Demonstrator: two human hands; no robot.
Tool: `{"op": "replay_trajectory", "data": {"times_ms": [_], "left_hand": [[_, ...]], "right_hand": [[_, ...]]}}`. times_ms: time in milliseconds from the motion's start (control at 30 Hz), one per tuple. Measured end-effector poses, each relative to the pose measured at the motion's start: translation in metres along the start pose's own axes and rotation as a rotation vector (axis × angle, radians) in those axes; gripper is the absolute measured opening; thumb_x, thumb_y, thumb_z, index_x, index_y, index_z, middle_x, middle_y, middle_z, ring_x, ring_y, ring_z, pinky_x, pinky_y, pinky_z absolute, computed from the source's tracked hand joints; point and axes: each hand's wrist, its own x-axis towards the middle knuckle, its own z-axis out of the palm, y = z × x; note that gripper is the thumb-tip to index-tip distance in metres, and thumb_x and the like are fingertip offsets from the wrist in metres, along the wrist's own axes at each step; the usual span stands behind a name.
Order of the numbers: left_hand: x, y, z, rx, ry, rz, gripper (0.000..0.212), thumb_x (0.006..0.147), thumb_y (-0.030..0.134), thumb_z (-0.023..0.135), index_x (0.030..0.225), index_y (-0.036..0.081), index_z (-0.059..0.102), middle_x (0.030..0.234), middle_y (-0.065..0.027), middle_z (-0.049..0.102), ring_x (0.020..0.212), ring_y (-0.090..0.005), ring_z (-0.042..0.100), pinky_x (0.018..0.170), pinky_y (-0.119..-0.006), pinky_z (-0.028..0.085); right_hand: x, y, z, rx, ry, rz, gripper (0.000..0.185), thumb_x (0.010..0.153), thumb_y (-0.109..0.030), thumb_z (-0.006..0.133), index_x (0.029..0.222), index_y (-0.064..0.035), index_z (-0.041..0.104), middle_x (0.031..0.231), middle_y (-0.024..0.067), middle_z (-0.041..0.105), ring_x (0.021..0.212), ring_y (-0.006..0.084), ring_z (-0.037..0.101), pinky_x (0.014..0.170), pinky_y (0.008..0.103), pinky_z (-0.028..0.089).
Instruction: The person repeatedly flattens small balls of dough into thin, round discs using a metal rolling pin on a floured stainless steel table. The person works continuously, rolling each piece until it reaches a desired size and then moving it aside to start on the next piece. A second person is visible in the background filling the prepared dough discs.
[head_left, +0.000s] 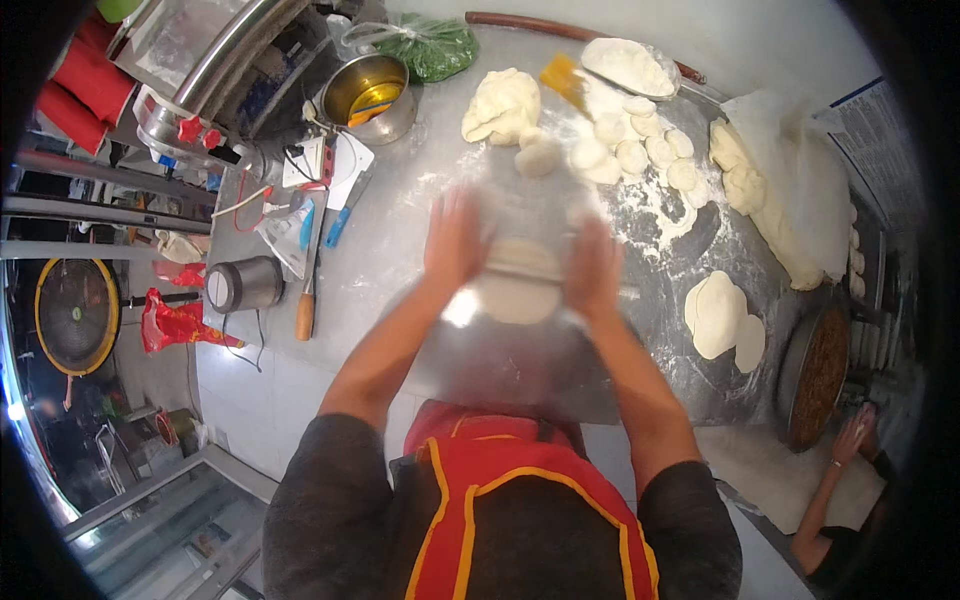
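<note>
On the steel worktop a flattened oval of dough lies before me, with a thin rolling pin across it. Both hands are motion-blurred. My left hand is flat over the pin's left end, and my right hand is over its right part, fingers pointing away from me. Just beyond lies a small round of dough, beside a large dough lump. Several floured dough rounds are at the upper right. Flattened dough sheets overlap to the right of my right hand.
A steel pot of oil, a wooden-handled knife, a blue-handled knife and a steel container stand or lie at left. Covered dough and a pan of brown filling are right. Another person's hands show lower right.
</note>
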Motion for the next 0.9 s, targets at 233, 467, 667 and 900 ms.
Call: {"op": "replay_trajectory", "data": {"times_ms": [233, 467, 667, 900], "left_hand": [[-0.139, 0.003, 0.007, -0.199, -0.080, 0.067, 0.064, 0.090, 0.026, 0.058, 0.142, -0.004, 0.038, 0.147, -0.0249, 0.040, 0.136, -0.0401, 0.036, 0.114, -0.051, 0.025], [-0.025, 0.023, 0.016, -0.386, -0.212, -0.074, 0.043, 0.081, 0.025, 0.072, 0.115, 0.002, 0.057, 0.100, -0.0203, 0.065, 0.092, -0.0411, 0.060, 0.081, -0.049, 0.048], [-0.002, 0.008, 0.028, -0.505, -0.476, 0.085, 0.040, 0.079, 0.024, 0.074, 0.109, 0.002, 0.059, 0.096, -0.0178, 0.067, 0.090, -0.0388, 0.062, 0.077, -0.045, 0.049], [0.054, 0.089, 0.022, -0.331, -1.003, 0.510, 0.028, 0.080, 0.025, 0.072, 0.098, 0.004, 0.069, 0.088, -0.0131, 0.070, 0.078, -0.0235, 0.064, 0.070, -0.040, 0.049]], "right_hand": [[-0.136, -0.032, -0.033, 0.311, -0.054, 0.028, 0.045, 0.082, -0.014, 0.059, 0.125, -0.0035, 0.055, 0.126, 0.0171, 0.057, 0.125, 0.0330, 0.047, 0.109, 0.0511, 0.030], [-0.138, -0.015, -0.051, 0.294, -0.035, -0.057, 0.026, 0.081, -0.009, 0.055, 0.107, -0.0049, 0.060, 0.101, 0.0124, 0.059, 0.100, 0.0312, 0.053, 0.090, 0.0443, 0.039], [-0.193, 0.001, -0.077, 0.307, 0.000, -0.119, 0.020, 0.081, -0.009, 0.054, 0.101, -0.0050, 0.060, 0.100, 0.0112, 0.059, 0.094, 0.0308, 0.055, 0.084, 0.0425, 0.041], [-0.206, 0.002, -0.077, 0.332, 0.040, -0.064, 0.022, 0.081, -0.012, 0.057, 0.102, -0.0056, 0.060, 0.101, 0.0116, 0.059, 0.095, 0.0306, 0.056, 0.087, 0.0434, 0.043]]}}
